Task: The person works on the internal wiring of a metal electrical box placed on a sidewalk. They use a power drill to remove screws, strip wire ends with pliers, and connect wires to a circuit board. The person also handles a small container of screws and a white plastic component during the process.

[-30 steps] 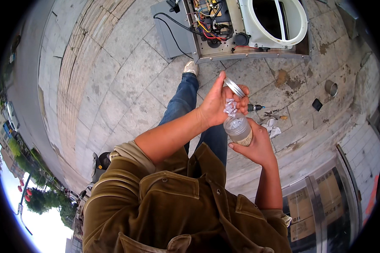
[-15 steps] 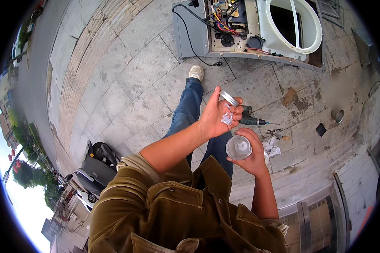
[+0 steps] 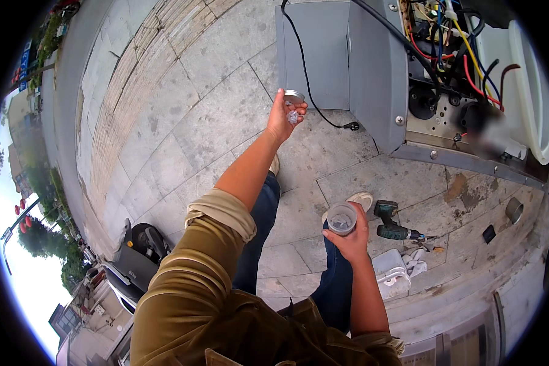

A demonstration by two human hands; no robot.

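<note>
My left hand [image 3: 280, 122] is closed round a silver screw lid [image 3: 293, 95] and several small translucent pieces [image 3: 293, 116], held out near a grey panel [image 3: 312, 55]. Below and to the right, my right hand [image 3: 350, 241] grips an open clear jar [image 3: 341, 218] with some pale pieces in its bottom. Beyond my hands stands a metal machine [image 3: 433, 73] with exposed coloured wires, a white plastic housing [image 3: 524, 91] and a black power cord [image 3: 311, 91] ending in a plug [image 3: 351, 125].
A cordless drill [image 3: 391, 229] lies on the paving [image 3: 195, 122] right of my feet, near a white case [image 3: 390, 274], rags [image 3: 413, 263] and a metal cup [image 3: 514, 210]. A scooter [image 3: 134, 262] stands at the left; a doorway [image 3: 457, 341] is at lower right.
The machine appears larger and nearer. My left hand has moved forward and up with the lid and pieces. The jar in my right hand is now upright, apart from my left hand.
</note>
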